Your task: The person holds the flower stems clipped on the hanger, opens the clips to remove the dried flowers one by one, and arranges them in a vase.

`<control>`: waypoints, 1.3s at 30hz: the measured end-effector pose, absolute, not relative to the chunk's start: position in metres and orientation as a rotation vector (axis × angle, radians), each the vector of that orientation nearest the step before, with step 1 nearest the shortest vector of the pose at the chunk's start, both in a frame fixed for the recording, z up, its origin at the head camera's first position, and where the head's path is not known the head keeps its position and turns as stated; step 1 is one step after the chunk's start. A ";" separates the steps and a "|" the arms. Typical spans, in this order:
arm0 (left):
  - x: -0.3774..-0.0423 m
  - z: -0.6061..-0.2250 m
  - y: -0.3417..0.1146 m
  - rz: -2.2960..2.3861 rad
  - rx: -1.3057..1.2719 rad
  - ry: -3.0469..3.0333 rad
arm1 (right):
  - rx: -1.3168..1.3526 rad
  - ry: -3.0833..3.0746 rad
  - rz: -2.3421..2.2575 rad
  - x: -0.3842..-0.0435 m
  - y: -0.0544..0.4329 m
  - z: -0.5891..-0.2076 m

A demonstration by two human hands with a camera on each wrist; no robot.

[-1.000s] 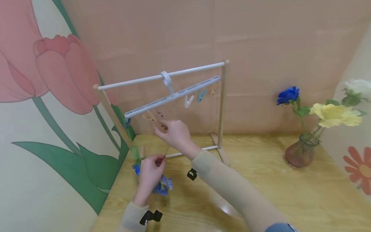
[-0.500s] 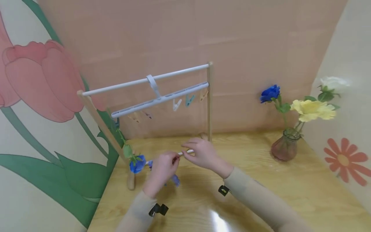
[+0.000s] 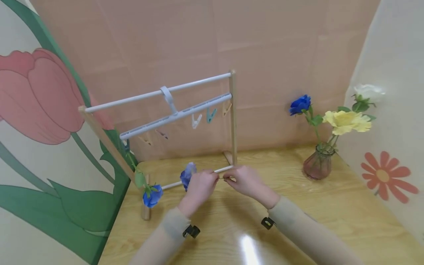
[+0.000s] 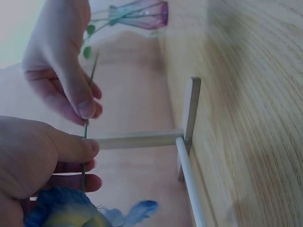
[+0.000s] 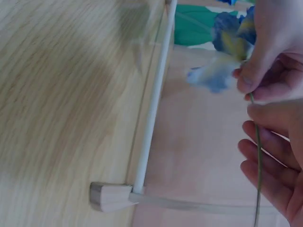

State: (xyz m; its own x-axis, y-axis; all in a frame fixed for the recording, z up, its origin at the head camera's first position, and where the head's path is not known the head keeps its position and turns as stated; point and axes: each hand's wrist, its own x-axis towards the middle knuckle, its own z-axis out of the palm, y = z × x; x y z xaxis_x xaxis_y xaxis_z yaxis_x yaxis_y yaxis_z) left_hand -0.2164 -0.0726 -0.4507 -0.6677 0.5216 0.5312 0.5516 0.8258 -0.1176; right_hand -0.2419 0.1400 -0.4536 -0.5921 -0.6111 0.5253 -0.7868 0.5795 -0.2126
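My left hand (image 3: pixel 203 187) pinches the thin green stem (image 4: pixel 84 172) of a blue-purple artificial flower (image 3: pixel 188 175), close below the bloom. Further along that stem, my right hand (image 3: pixel 246 180) holds it between thumb and fingers, close to the left hand. The stem's free end runs past the right palm in the right wrist view. Beyond the hands a light grey-blue hanger (image 3: pixel 179 116) hangs on the rack's top rail (image 3: pixel 132 99). At its left end a dark blue clothespin (image 3: pixel 126 145) holds a blue flower (image 3: pixel 152 197) head down.
Along the hanger dangle a white clothespin (image 3: pixel 196 121), a teal clothespin (image 3: pixel 211 115) and several tan or brownish ones. The rack's wooden post (image 3: pixel 233 129) stands behind the right hand. A pink glass vase (image 3: pixel 318 167) with blue, yellow and white flowers is at the right.
Both hands have come down and moved right, away from the hanger's clothespins. The right hand has left the clothespins and come to the stem; the held bloom has swung up to the left hand's left.
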 end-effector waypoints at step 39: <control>-0.211 -0.434 -0.068 -0.510 -0.803 -2.363 | 0.905 -2.614 0.643 -0.242 0.171 -0.469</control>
